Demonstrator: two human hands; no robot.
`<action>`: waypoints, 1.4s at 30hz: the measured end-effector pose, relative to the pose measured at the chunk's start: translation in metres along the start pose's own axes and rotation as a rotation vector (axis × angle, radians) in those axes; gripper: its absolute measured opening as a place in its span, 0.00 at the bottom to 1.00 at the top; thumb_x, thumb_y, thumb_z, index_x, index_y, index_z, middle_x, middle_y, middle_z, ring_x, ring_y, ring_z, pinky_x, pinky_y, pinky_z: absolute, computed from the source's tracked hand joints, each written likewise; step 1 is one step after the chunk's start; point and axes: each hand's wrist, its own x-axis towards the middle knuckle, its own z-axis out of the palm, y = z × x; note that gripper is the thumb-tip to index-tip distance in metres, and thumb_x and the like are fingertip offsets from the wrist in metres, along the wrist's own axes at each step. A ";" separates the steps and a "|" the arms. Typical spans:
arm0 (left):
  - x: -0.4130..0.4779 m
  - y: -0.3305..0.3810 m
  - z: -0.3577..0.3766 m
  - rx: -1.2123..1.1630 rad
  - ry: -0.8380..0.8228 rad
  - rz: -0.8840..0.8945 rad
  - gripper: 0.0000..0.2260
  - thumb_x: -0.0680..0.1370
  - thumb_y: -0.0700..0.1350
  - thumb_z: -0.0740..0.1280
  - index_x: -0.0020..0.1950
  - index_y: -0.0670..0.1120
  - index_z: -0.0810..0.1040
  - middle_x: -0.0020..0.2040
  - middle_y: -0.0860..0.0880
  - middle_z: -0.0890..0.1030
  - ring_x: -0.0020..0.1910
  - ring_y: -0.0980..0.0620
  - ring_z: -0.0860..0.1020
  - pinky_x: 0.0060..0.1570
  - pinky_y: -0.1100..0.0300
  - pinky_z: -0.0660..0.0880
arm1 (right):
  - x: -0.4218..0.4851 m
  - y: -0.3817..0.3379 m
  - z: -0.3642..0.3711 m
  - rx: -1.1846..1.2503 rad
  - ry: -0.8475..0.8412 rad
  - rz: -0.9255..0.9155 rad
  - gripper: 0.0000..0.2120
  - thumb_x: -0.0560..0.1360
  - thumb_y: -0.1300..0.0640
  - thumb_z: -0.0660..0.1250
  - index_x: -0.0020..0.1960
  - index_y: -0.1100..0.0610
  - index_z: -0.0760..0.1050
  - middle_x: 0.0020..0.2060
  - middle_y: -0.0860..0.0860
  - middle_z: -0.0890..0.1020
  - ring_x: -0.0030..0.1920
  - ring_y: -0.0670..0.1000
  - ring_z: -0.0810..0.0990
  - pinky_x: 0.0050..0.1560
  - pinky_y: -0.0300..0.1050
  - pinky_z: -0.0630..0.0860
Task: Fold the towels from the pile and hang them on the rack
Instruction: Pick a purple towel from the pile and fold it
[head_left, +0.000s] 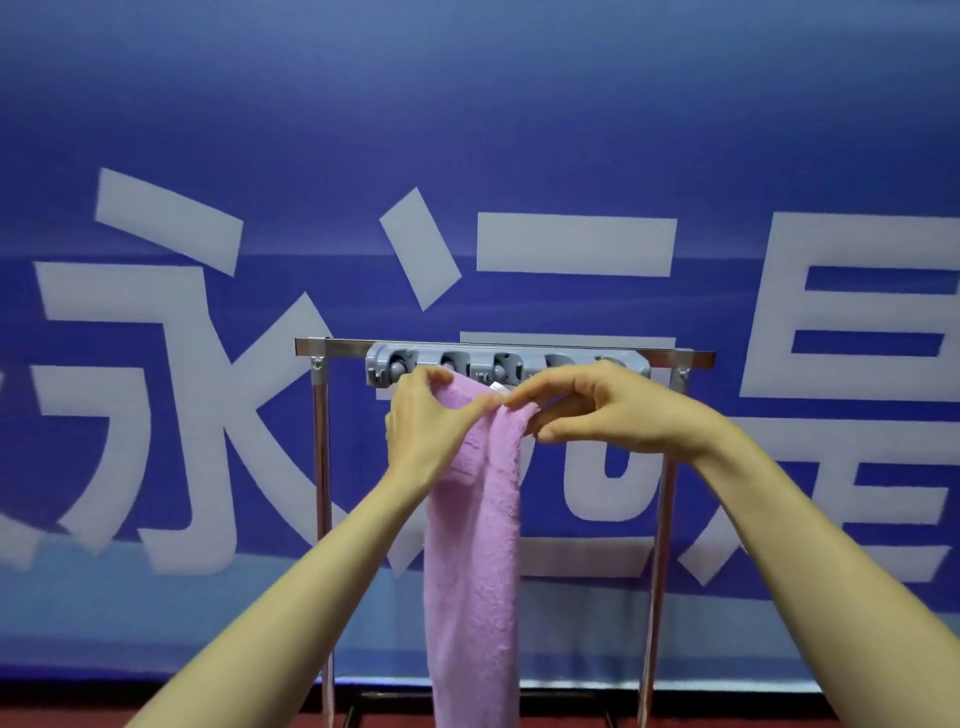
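Head view: lilac-pink terry towel (475, 571), folded lengthwise into a narrow strip, hangs straight down in front of a chrome tube rack (322, 467). Its top end is bunched up at a grey plastic clip strip (519, 366), which is mounted along the rack's top bar. Can't tell whether the towel is caught in a clip yet, as the hands cover that spot. The lower end runs out of frame at the bottom.

L hand (423, 421) grips the towel's top from the left, w/ fingers curled over the fold and thumb pressed to the front of the cloth. R hand (597, 410) pinches the top edge btwn thumb and forefinger, just beside the L thumb. Its other fingers are curled round the towel's right edge. Both forearms are bare. A small white sewn tag (496, 387) pokes up btwn the hands; its print is too small to read.

Behind the rack is a blue banner (467, 130) w/ big white Chinese characters. "永" on the left reads clearly. The middle one is partly hidden by rack and towel and looks like "远". The right one is cut by the frame edge, prob. "是". A dark red floor (52, 719) shows along the bottom.
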 end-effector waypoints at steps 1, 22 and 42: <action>-0.001 0.001 0.001 0.014 -0.015 0.015 0.25 0.65 0.59 0.77 0.56 0.49 0.76 0.54 0.53 0.77 0.54 0.55 0.75 0.55 0.57 0.73 | 0.002 0.000 0.000 -0.067 0.022 -0.001 0.15 0.76 0.67 0.67 0.57 0.51 0.79 0.52 0.49 0.84 0.53 0.46 0.83 0.56 0.42 0.78; -0.011 0.012 -0.020 -0.526 -0.359 -0.104 0.10 0.75 0.35 0.71 0.48 0.42 0.71 0.39 0.43 0.85 0.41 0.48 0.84 0.43 0.58 0.80 | 0.042 0.017 0.027 -0.404 0.432 -0.029 0.16 0.73 0.49 0.71 0.55 0.52 0.69 0.34 0.41 0.81 0.41 0.44 0.81 0.48 0.53 0.79; -0.012 -0.017 -0.001 -0.502 -0.351 -0.081 0.10 0.75 0.37 0.70 0.52 0.45 0.71 0.43 0.45 0.85 0.46 0.50 0.84 0.47 0.60 0.79 | -0.003 0.061 0.017 -0.344 0.285 0.036 0.15 0.75 0.53 0.70 0.58 0.49 0.69 0.44 0.41 0.81 0.51 0.38 0.78 0.58 0.38 0.73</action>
